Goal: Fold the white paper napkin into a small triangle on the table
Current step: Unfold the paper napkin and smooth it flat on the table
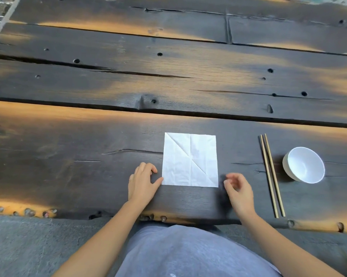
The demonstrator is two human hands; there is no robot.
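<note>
The white paper napkin (189,159) lies flat and unfolded as a square on the dark wooden table (88,156), with crease lines running diagonally and down its middle. My left hand (141,181) rests on the table beside the napkin's near left corner, thumb tip touching that corner, fingers loosely curled. My right hand (238,189) hovers just right of the near right corner, fingers curled and apart, holding nothing.
A pair of wooden chopsticks (271,174) lies to the right of the napkin, pointing away from me. A small white bowl (304,164) stands further right. Wide gaps run between the table's planks, and the near edge is rough.
</note>
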